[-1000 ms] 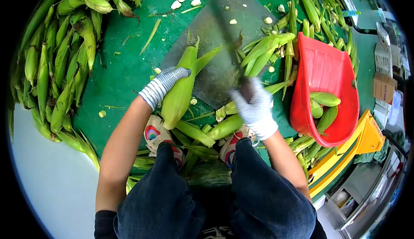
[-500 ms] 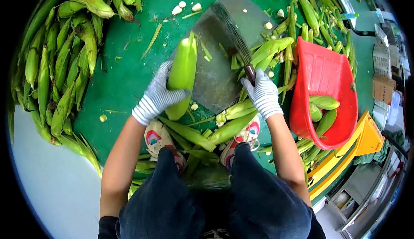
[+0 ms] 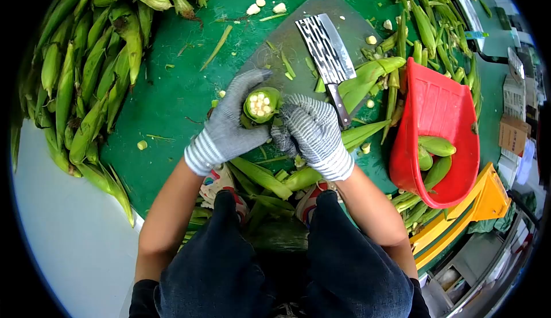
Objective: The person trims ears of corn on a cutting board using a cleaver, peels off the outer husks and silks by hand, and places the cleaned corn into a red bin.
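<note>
Corn ear (image 3: 261, 105) in green husk, pale kernels showing at its cut end, held above the worktop (image 3: 166, 114) in the half-curled left hand (image 3: 232, 117), its husk edge pinched by the right hand's (image 3: 313, 131) bent fingers.

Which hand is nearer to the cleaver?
The right. The right hand is close beside the handle of the cleaver; the left hand is farther off to the left, around the corn ear.
</note>
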`<action>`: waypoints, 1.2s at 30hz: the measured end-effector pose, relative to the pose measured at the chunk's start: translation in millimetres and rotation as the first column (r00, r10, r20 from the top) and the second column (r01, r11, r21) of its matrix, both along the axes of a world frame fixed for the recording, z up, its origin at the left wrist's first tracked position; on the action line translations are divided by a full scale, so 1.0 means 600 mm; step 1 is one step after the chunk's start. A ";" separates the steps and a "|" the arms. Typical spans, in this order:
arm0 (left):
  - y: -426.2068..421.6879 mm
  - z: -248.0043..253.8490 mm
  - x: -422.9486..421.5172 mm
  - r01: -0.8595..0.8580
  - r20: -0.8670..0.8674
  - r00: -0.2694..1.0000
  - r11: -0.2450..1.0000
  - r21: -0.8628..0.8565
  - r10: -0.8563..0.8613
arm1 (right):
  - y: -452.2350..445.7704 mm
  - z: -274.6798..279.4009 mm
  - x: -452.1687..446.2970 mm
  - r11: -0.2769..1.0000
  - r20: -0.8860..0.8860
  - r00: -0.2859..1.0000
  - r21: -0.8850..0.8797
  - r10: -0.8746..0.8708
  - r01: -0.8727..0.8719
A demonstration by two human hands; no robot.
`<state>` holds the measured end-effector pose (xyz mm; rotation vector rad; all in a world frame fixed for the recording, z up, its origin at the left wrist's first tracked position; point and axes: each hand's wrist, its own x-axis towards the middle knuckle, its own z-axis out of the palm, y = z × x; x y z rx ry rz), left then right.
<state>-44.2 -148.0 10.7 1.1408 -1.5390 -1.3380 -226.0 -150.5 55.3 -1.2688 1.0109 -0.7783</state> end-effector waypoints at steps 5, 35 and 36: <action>0.017 0.038 0.019 -0.087 -0.120 0.988 0.993 0.081 0.096 | 0.005 -0.014 0.024 0.993 0.146 0.987 0.104 -0.066 0.052; 0.059 0.050 0.055 -0.549 0.053 0.835 0.836 0.024 0.547 | 0.017 -0.075 0.069 0.814 0.613 0.660 0.581 -0.436 -0.001; 0.058 0.059 0.045 -0.546 -0.080 0.827 0.829 0.119 0.556 | 0.014 -0.070 0.068 0.818 0.601 0.680 0.576 -0.421 -0.003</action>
